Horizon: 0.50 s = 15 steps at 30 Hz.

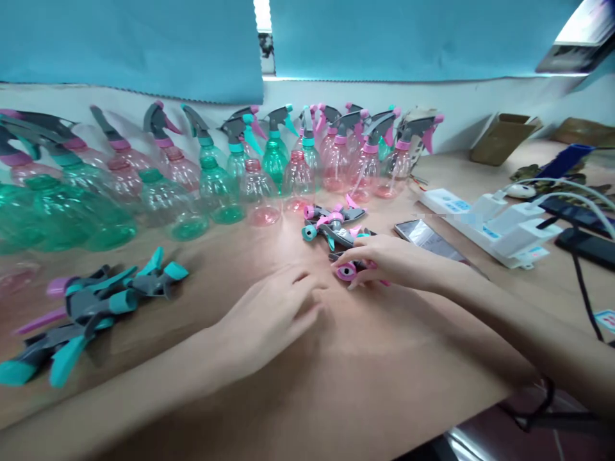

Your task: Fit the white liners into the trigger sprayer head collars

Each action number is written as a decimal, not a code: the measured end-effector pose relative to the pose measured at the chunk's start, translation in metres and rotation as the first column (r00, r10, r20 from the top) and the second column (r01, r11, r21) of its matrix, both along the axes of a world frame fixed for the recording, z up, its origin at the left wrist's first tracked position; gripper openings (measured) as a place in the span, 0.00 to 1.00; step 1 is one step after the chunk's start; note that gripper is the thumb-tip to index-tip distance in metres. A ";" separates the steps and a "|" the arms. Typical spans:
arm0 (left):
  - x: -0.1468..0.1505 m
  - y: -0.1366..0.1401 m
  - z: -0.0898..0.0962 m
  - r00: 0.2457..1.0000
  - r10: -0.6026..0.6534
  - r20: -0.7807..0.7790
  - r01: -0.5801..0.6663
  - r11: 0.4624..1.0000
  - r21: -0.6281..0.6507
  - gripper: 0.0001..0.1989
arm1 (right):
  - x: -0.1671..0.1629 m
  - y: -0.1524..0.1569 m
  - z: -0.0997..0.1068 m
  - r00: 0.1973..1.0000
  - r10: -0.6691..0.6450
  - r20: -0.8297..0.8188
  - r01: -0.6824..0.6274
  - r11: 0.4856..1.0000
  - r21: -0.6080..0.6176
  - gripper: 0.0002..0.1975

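My right hand [384, 259] has its thumb and fingers around a grey-and-pink trigger spray head [346, 271] at the near edge of a small heap. More spray heads [331, 224] in grey, pink and teal lie just beyond it. My left hand [283, 304] rests low over the table to the left, with loosely bent fingers apart and nothing visible in them. Another pile of grey-and-teal spray heads [91, 304] lies on the left. Behind stand uncapped green bottles [221, 192] and pink bottles [259, 192], in front of bottles fitted with sprayers [336, 153].
The brown table [298, 378] ends at a front edge on the lower right. A phone [427, 238] lies beyond my right forearm. Further right are a white power strip [485, 224] with plugs and cables, and an open cardboard box [504, 137]. Blue cloth [129, 45] hangs behind.
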<state>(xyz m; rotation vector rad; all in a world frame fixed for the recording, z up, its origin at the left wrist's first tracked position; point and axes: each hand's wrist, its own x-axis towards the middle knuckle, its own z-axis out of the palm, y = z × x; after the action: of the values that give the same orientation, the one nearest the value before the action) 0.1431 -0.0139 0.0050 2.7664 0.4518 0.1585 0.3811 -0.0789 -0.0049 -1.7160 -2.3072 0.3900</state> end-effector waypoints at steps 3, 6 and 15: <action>0.021 0.008 -0.007 0.994 0.036 0.101 -0.031 0.998 -0.055 0.10 | -0.005 -0.001 0.003 0.995 0.036 -0.097 -0.033 0.999 0.028 0.08; 0.028 0.012 -0.013 0.964 0.094 0.250 -0.065 0.990 -0.122 0.15 | -0.013 -0.009 0.007 0.971 0.040 -0.238 -0.026 0.998 0.060 0.10; 0.010 0.006 -0.004 0.917 0.029 0.397 -0.001 0.998 -0.070 0.16 | -0.043 -0.026 0.020 0.820 0.037 -0.571 -0.029 0.999 0.023 0.07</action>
<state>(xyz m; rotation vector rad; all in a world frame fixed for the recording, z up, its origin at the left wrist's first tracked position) 0.1532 -0.0075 0.0006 2.5687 0.3605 0.6820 0.3379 -0.1049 0.0156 -1.3086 -1.8849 0.7755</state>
